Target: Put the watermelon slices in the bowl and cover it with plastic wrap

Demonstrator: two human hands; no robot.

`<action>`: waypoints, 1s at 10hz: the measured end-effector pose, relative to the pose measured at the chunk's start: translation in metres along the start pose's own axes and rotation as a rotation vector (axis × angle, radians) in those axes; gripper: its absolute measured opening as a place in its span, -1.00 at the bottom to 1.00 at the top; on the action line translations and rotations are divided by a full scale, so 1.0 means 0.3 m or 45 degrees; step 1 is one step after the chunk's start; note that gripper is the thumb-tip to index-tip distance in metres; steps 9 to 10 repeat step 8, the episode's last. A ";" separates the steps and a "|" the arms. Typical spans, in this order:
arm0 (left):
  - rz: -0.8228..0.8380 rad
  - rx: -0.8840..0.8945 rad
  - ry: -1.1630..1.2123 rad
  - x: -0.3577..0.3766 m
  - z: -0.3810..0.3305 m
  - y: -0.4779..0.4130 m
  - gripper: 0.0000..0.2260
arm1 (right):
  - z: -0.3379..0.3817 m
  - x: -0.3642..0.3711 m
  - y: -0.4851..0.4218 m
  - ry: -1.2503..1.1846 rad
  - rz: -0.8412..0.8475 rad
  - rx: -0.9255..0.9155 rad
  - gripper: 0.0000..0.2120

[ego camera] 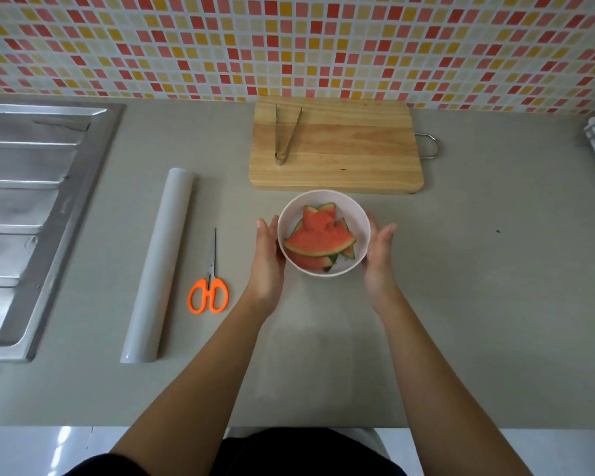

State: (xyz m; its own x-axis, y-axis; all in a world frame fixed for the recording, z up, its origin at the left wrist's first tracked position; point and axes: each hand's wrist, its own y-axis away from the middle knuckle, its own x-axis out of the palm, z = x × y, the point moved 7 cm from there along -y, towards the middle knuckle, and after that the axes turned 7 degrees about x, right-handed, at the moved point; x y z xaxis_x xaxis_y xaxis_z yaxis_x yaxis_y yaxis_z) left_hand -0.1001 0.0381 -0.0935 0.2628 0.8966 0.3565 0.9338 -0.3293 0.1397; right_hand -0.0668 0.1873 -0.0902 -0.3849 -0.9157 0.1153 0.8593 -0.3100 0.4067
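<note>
A white bowl (345, 266) is seen on the grey counter (495, 297), just in front of the near edge of a wooden cutting board (351, 159). Several watermelon slices (318, 238) are piled inside the bowl, red flesh up and green rind showing at the edges; no covering can be made out over the rim. The bowl is flanked by both hands. The left hand (267, 257) is laid against the bowl's left wall with its fingers held straight and together, pointing away from the body, the palm turned toward the bowl. The right hand (378, 261) is set at the bowl's right side in a mirrored pose, fingers extended and loosely together; its lower palm appears to meet the wall, while the fingertips are angled slightly away from the rim. Nothing is curled around or pinched by either hand. A roll of plastic wrap (158, 262) is laid lengthwise on the counter well to the left of the bowl, and orange-handled scissors (209, 290) are placed between the roll and the left forearm, blades closed and pointing away. Metal tongs (285, 135) are left on the cutting board's left part. A steel sink drainboard (31, 218) is seen at the far left, and a mosaic tiled wall (289, 46) behind the counter.
</note>
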 end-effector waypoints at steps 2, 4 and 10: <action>-0.004 0.011 -0.017 0.041 -0.027 -0.074 -0.43 | 0.067 -0.025 -0.104 -0.014 -0.019 -0.053 -0.29; -0.011 0.037 -0.074 0.032 0.001 -0.102 -0.44 | 0.022 -0.036 -0.139 0.025 -0.022 0.030 -0.40; -0.253 -0.029 -0.311 -0.020 0.032 -0.089 -0.45 | -0.019 -0.077 -0.120 -0.005 0.021 0.026 -0.37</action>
